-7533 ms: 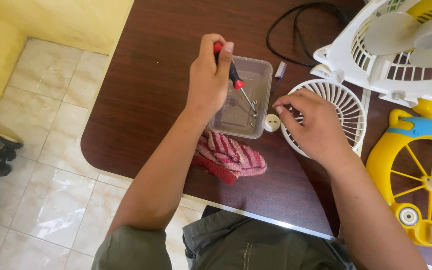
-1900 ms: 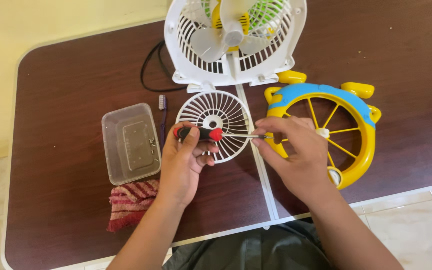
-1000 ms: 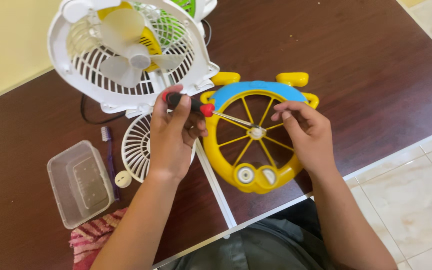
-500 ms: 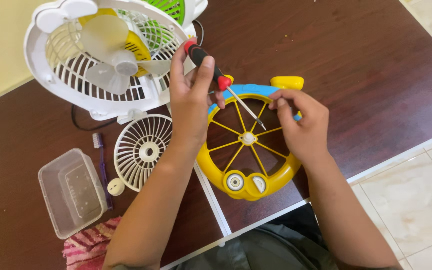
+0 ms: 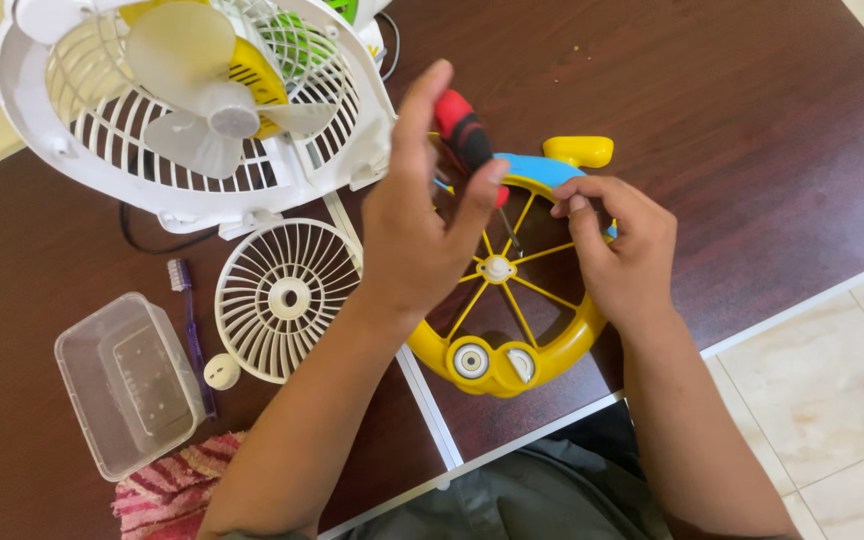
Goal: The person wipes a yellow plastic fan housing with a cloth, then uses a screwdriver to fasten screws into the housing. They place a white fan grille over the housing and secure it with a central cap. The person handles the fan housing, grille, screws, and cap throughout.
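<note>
Both forearms are bare from the elbow down to the wrist, with no watch, bracelet or ring to see. The left hand (image 5: pixel 422 235) and the right hand (image 5: pixel 622 250) wear no gloves, and the fingernails are cut short. At the bottom edge, an olive-grey garment (image 5: pixel 522 500) covers the lap, made of plain cloth with a stitched seam and some folds.
</note>
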